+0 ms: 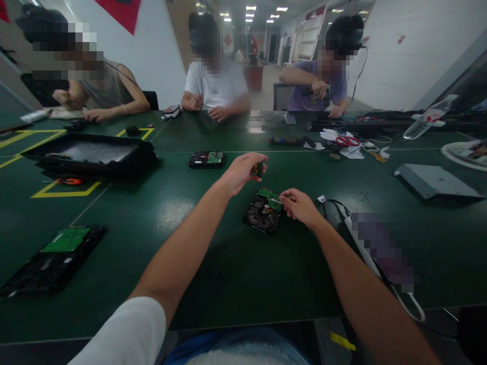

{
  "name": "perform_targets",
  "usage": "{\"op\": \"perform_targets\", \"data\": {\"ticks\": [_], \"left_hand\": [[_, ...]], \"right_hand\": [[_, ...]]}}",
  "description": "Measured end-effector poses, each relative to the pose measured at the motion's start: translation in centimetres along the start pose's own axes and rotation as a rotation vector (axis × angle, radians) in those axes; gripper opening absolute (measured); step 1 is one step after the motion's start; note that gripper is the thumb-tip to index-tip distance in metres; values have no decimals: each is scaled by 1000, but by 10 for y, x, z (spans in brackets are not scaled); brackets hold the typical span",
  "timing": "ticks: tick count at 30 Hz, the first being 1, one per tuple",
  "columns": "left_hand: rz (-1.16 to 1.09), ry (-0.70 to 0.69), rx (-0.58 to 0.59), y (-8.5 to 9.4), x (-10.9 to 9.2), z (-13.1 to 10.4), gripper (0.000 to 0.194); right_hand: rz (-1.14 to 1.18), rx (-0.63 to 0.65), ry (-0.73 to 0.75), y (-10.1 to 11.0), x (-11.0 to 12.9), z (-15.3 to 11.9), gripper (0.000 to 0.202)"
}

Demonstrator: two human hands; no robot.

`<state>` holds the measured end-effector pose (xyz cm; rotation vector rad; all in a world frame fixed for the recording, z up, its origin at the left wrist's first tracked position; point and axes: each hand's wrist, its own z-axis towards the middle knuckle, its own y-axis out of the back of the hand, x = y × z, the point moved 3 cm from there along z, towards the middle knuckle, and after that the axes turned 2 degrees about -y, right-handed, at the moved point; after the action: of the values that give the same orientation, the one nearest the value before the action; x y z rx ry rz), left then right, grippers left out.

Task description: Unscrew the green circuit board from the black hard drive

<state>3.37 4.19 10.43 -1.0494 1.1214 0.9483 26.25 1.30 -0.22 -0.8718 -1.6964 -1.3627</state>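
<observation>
A hard drive [263,215] lies on the green table in front of me, its dark underside and green circuit board facing up. My left hand [243,172] is raised just behind and left of the drive, its fingers curled round a small dark piece [259,170] with a yellowish patch; its kind is not clear. My right hand [299,207] is at the drive's right edge, thumb and fingertips pinched together beside the circuit board. Whatever lies between those fingertips is too small to make out.
Another hard drive [207,158] lies farther back; a larger dark unit with a green board [53,258] is at left. A black tray [91,154], orange-handled screwdriver [69,181], grey metal box [437,181] and white power strip [363,246] are around. Several people sit opposite.
</observation>
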Motion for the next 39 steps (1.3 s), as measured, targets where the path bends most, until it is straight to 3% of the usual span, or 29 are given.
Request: {"op": "perform_targets", "data": {"ticks": [7, 15, 24, 33, 39], "left_hand": [[-75, 4, -46, -1, 5, 2, 18], [93, -94, -75, 2, -1, 2, 22], [-79, -3, -59, -3, 2, 0, 22], [14, -29, -52, 0, 0, 2, 22], [-82, 19, -87, -1, 2, 0, 21]], "right_hand": [[-19, -4, -1, -1, 1, -1, 20], [-53, -5, 15, 0, 0, 0, 23], [-35, -14, 13, -2, 3, -1, 23], [-36, -12, 5, -1, 3, -2, 21], [-47, -9, 15, -1, 3, -2, 24]]}}
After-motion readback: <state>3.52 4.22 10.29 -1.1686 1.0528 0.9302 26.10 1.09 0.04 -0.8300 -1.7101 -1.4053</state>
